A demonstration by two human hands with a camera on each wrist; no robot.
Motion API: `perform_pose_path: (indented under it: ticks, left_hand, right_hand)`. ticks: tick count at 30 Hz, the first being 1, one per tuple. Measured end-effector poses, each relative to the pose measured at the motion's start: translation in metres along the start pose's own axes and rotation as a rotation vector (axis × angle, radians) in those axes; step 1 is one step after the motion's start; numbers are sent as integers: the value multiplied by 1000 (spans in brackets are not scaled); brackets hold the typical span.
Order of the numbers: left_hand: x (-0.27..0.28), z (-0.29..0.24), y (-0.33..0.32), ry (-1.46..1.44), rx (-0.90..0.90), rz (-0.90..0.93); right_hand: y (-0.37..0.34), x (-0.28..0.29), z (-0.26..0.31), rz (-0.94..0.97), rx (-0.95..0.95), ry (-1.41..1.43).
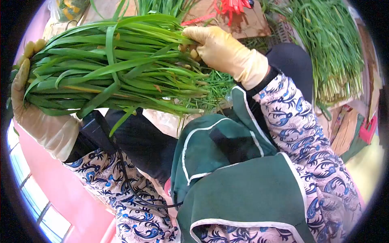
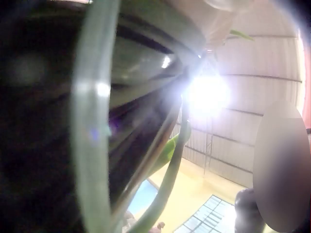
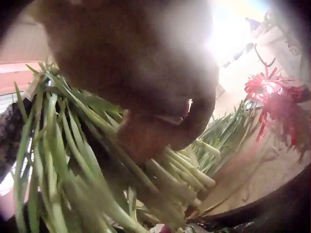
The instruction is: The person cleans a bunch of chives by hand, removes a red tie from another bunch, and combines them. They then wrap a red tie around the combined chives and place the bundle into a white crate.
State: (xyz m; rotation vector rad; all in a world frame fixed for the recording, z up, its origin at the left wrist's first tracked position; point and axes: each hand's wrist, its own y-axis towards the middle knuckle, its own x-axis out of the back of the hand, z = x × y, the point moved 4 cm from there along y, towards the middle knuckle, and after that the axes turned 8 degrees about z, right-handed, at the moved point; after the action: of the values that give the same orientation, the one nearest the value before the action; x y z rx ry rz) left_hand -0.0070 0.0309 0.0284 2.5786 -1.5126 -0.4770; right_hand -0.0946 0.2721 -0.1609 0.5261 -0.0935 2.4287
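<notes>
A large bundle of garlic chives [image 1: 109,69], with long flat green leaves, spans between both gloved hands in the head view. At its leaf end on the left, my left hand [image 1: 44,121] holds it from below, thumb and fingertips around the side. My right hand [image 1: 227,48] grips the pale stem end, fingers curled over the upper stems. Seen from the right wrist, stems [image 3: 189,170] stick out past the curled fingers of that hand [image 3: 155,116]. Dark, blurred leaves [image 2: 141,82] fill much of the left wrist view.
A big pile of chives [image 1: 332,52] lies at the right, pale ends toward me. Red plastic strips [image 1: 233,8] hang at the back by a brown board [image 1: 253,26]. Loose green trimmings [image 1: 219,87] lie below the bundle. More chives [image 1: 162,6] are at the back.
</notes>
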Motion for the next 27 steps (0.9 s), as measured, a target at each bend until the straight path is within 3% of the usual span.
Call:
perform_pose_path:
  ticks: [5,6,9,10,17,18,21,23,27]
  left_hand:
    - [25,-29,3,-325,144,298]
    - [24,-31,3,-319,133,330]
    - [25,-34,1,-225,47,319]
    - [44,-39,-7,-238,7,316]
    - [39,-48,-9,-92,-90,266]
    - [31,-48,-10,-140,-82,314]
    - [23,-50,-9,63,-148,53]
    - [26,-49,-10,173,-214,64]
    - [43,-49,-14,124,-216,34]
  right_hand:
    - [13,-13,15,-6,70,170]
    - [14,-13,14,34,29,307]
    - [14,-11,17,107,-52,607]
    - [1,-12,34,90,-61,570]
    - [-10,10,50,19,5,573]
    - [-11,10,46,16,13,589]
    - [-18,9,13,-80,16,497]
    - [-30,13,-11,-170,4,374]
    - [-51,21,-41,-59,-206,411]
